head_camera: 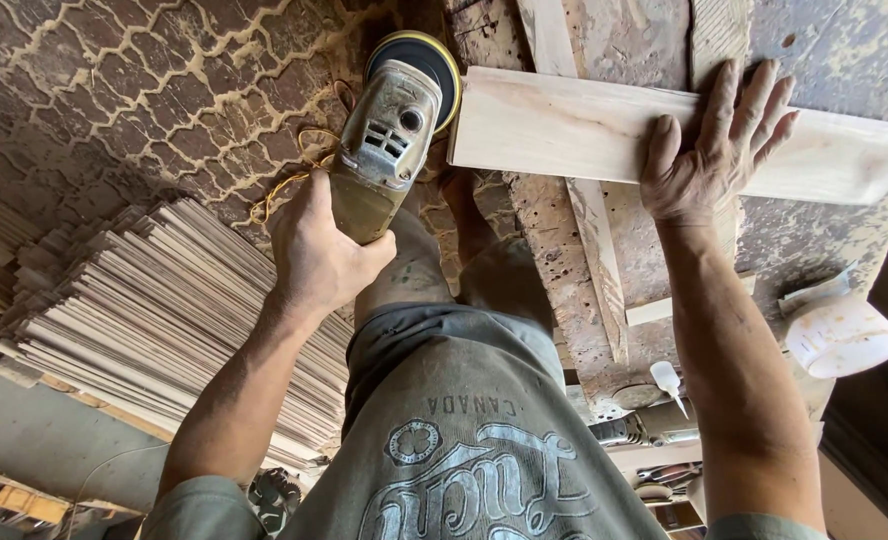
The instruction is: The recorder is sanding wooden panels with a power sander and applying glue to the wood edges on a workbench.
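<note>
The left hand is closed firmly around the body of a grey angle sander, whose yellow-rimmed disc is presented to the end of a pale wooden board; the right hand is laid flat on that board, fingers spread and extended, nothing being grasped; the board is pressed down against a worn, dust-caked workbench on which it rests crosswise. For a clean result, the disc should be kept square to the board's end and fed with light, even pressure; the board should be held immobile by steady downward load from the flat palm; the spread fingers should be kept well back from the disc, as they are here, near the middle of the board's length. The board's sanded end lies just beside the disc, between the two hands; the trailing cord should be kept away from the disc. Stacked thin wooden slats lie on the sawdust-covered floor near the left arm; a small glue bottle rests low by the bench.
</note>
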